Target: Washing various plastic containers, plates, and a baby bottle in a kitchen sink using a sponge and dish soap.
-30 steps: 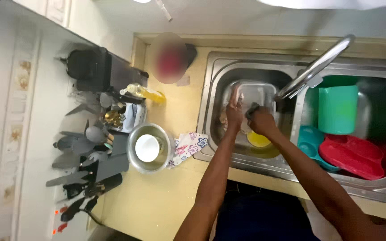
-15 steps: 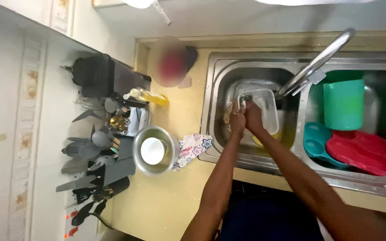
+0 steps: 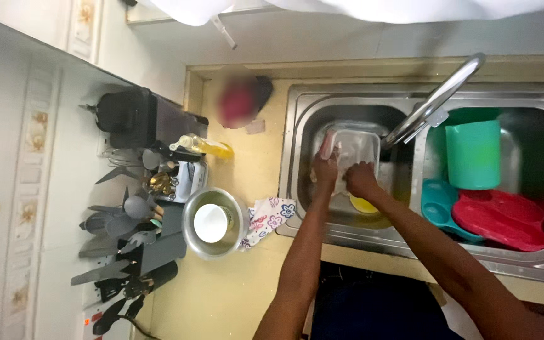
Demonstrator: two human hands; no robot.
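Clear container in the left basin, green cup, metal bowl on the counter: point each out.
clear container (image 3: 355,146), head view, on its see-through base
green cup (image 3: 473,154), head view, on its side wall
metal bowl (image 3: 188,225), head view, on its left rim

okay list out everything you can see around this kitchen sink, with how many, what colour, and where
clear container: one, see-through, left basin
yellow item: one, left basin, under the hands; kind unclear
tap: one, steel, over the divider
green jug: one, right basin
teal dish: one, right basin
red plates: stacked, count unclear, right basin
steel bowl: one, counter, white item inside
floral cloth: one, beside the bowl
utensil rack: grey tools, far left
left hand: on the container
right hand: on the container
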